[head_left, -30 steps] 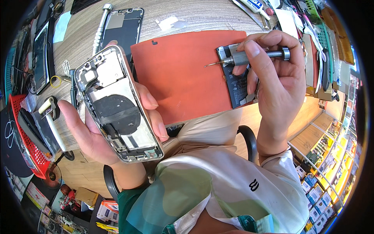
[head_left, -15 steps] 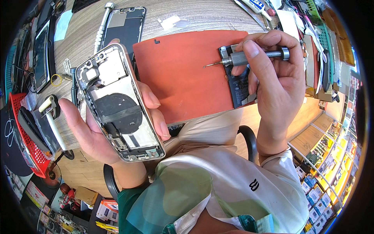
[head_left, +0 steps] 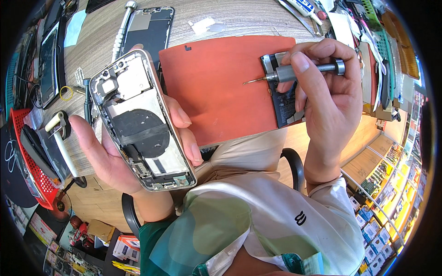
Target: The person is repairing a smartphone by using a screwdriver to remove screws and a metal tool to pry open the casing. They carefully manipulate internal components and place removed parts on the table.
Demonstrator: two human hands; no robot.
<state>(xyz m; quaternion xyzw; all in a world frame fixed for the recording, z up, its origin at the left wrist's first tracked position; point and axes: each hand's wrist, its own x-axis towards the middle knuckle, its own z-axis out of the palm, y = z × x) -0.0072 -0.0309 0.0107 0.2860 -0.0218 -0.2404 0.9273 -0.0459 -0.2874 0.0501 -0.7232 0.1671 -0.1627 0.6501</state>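
An opened smartphone body [head_left: 159, 152] lies in my left hand [head_left: 108, 158], its inside facing up. Its battery space is bare and a black round pad shows there. My fingers wrap its right edge, and the thumb sticks out at the left. In my right hand [head_left: 329, 92] is a precision screwdriver [head_left: 287, 73], pinched between thumb and fingers, its thin tip pointing left over the red mat [head_left: 212, 96]. Under that hand, at the mat's right edge, sits a black phone battery [head_left: 283, 108], partly hidden by the fingers.
A phone screen [head_left: 149, 30] and a silver-handled tool [head_left: 120, 32] lie behind the smartphone body. A red basket [head_left: 43, 181] stands at the left. Clear plastic scraps [head_left: 206, 25] and a glue tube [head_left: 305, 8] are at the back. The table's near edge runs below the mat.
Both hands hold the same things as before. The screwdriver has shifted very slightly to the right, and the whole picture has moved a touch.
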